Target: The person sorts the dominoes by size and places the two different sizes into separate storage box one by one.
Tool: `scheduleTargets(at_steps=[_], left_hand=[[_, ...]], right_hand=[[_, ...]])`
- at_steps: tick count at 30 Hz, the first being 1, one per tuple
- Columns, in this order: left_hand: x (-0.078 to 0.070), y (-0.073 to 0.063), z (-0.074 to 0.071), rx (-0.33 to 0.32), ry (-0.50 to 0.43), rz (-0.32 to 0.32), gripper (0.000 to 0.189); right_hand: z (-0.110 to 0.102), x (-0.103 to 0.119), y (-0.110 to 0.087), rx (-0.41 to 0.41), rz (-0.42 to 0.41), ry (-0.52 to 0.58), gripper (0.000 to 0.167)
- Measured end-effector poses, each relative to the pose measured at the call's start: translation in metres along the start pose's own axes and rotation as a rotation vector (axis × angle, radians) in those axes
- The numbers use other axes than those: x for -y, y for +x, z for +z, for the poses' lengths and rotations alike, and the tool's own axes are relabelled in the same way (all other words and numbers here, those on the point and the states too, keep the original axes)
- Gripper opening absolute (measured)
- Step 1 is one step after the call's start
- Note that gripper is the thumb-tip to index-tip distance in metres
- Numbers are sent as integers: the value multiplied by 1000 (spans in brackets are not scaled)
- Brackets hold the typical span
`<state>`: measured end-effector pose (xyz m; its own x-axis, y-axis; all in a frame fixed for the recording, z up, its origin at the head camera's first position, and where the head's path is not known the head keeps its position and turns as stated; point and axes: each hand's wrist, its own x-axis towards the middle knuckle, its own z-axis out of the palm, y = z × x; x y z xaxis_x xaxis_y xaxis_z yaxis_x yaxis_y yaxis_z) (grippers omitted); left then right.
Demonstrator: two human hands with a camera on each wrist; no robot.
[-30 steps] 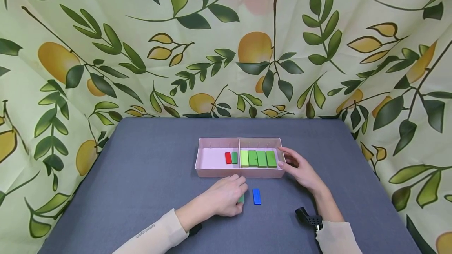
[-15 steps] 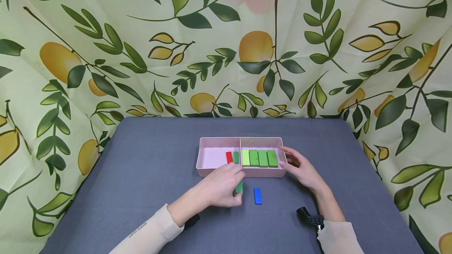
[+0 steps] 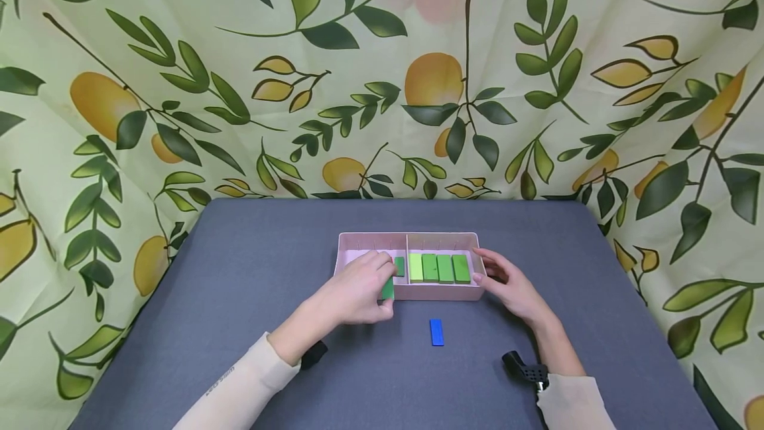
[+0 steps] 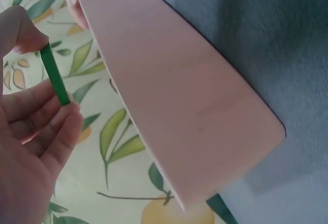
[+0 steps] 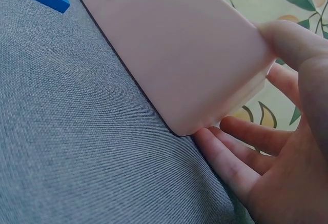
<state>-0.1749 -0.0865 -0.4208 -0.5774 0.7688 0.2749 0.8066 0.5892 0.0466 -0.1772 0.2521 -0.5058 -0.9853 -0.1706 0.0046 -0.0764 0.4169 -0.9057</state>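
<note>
A pink two-compartment box (image 3: 438,292) stands on the table. Over the front wall of its left compartment, my left hand (image 3: 357,292) pinches a green domino-like block (image 4: 55,75) between thumb and fingertips, above the rim. My right hand (image 3: 514,290) grips the box's right end, thumb at the rim and fingers against the outer wall (image 5: 233,98). In the left compartment a small dark green block (image 3: 399,266) lies by the divider; the red block is hidden behind my left hand. The right compartment holds a row of a yellow-green block (image 3: 416,268) and several green blocks (image 3: 445,269).
A blue block (image 3: 437,332) lies on the grey-blue tabletop (image 3: 268,244) in front of the box. Behind the table hangs a cloth (image 3: 382,18) printed with leaves and fruit. Black wrist camera mounts (image 3: 525,370) sit at both wrists.
My left hand has lifted the green block from the table and carried it up and left to the box's left compartment, covering the red block. My right hand has stayed at the box's end.
</note>
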Motion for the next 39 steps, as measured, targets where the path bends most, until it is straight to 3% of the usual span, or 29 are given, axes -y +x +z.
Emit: scheduleTargets(at_steps=[9, 19, 31, 39], left_hand=[[15, 6, 0, 32, 32, -55, 33], [34, 15, 1, 135, 9, -145, 38], [55, 26, 17, 250, -9, -215, 31], [60, 33, 26, 332, -70, -255, 35]], right_hand=[[-1, -3, 1, -9, -17, -9, 58], [0, -1, 0, -6, -19, 3, 58], [2, -6, 1, -5, -14, -7, 58], [1, -7, 2, -3, -23, -8, 58]])
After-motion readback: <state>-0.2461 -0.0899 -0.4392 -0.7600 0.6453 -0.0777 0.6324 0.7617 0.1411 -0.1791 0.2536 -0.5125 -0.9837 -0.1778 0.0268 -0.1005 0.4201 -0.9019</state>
